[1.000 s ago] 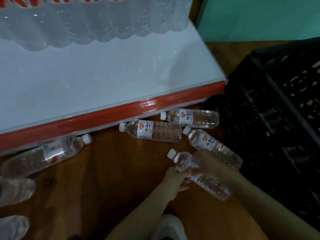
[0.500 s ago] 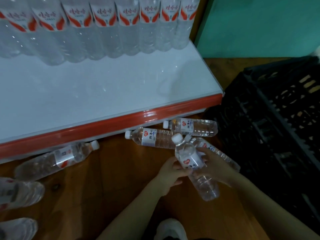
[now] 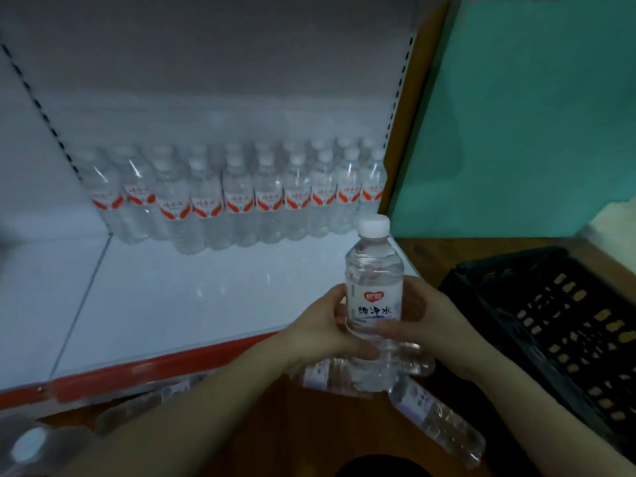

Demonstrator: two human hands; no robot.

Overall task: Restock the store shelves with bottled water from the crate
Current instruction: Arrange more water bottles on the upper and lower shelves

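I hold one clear water bottle [image 3: 374,287] upright with a white cap and a red heart label, over the front right corner of the white shelf [image 3: 179,304]. My left hand [image 3: 320,328] grips its left side and my right hand [image 3: 418,321] grips its right side. Rows of standing bottles [image 3: 241,201] with red-and-white labels fill the back of the shelf. Several loose bottles lie on the wooden floor below my hands, one bottle [image 3: 437,421] at the lower right. The black plastic crate [image 3: 564,325] stands on the right.
The shelf has a red front edge [image 3: 155,370] and a white back panel. A teal wall [image 3: 516,115] rises on the right behind the crate. More bottles lie on the floor at the lower left, one with its cap [image 3: 29,444] showing.
Both hands lifted the bottle off the floor and turned it upright, up in front of the shelf. My view tilted upward, showing the shelf's back rows.
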